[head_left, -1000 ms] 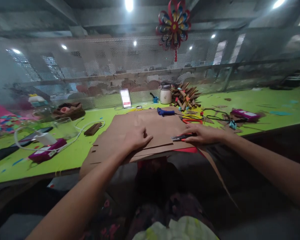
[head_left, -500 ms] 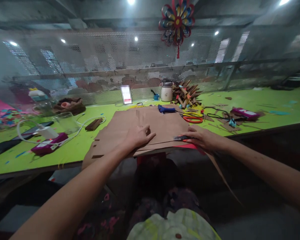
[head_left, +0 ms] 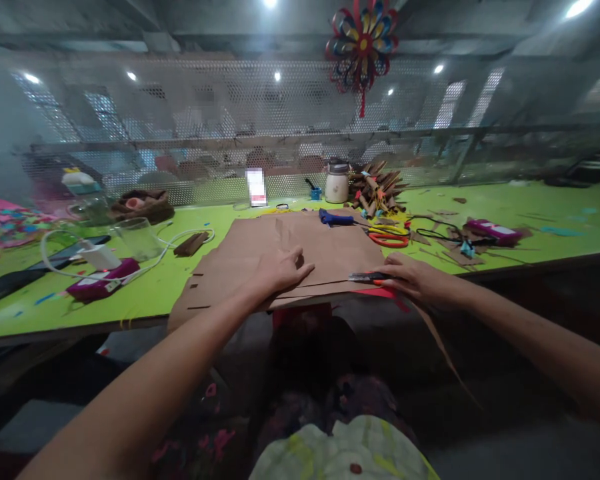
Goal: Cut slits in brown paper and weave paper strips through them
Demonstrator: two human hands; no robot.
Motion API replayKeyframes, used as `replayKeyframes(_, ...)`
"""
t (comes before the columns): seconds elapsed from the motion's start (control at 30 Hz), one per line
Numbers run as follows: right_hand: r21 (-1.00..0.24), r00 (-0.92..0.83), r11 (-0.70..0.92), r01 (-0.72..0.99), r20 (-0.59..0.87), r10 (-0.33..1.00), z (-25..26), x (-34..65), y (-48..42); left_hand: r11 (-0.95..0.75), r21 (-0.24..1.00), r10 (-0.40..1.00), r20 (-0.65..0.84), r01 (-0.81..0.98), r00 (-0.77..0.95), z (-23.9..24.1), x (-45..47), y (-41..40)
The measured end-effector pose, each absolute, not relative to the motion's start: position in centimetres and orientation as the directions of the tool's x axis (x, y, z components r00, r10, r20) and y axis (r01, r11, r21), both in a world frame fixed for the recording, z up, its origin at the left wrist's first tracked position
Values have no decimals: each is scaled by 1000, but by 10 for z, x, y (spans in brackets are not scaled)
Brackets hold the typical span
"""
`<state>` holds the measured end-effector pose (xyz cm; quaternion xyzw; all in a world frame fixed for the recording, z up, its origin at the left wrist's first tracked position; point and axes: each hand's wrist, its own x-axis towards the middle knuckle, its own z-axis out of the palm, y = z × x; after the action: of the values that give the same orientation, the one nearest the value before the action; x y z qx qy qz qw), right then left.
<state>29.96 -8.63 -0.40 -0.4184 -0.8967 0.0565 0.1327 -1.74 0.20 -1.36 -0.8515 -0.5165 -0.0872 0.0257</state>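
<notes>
A large brown cardboard sheet (head_left: 230, 260) lies over the table's front edge, with small slots cut near its left side. My left hand (head_left: 280, 269) presses flat on the sheet, fingers stretched out and nothing in them. Closed around a utility knife (head_left: 364, 276), my right hand (head_left: 416, 277) is at the sheet's right front corner. The knife's blade points left, along a cut line near the front edge. From below my right hand hangs a thin cardboard strip (head_left: 443, 347). Some red material (head_left: 380, 292) shows beneath the knife.
Behind the sheet's right side are a blue glue gun (head_left: 336, 218), scissors (head_left: 387, 240) and a pile of rolled brown pieces (head_left: 380, 187). A white jar (head_left: 337, 183) stands farther back. Purple power blocks (head_left: 103, 280) with cables sit at both sides. A clear cup (head_left: 137, 239) is left.
The view has shifted slightly. Both hands keep nearly the same place on the cardboard, and the knife stays in my right hand.
</notes>
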Motion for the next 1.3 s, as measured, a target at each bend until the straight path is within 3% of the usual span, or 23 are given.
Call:
replayKeyframes(0.5,-314,-606,641,701,214,766,1,303,-91,-446,134,890,166,885,424,-11,-16,1)
replayKeyframes(1.3,-262,-652,681,684,201,732,8,265,-80,-487,40,862,186,873,472,-11,-16,-1)
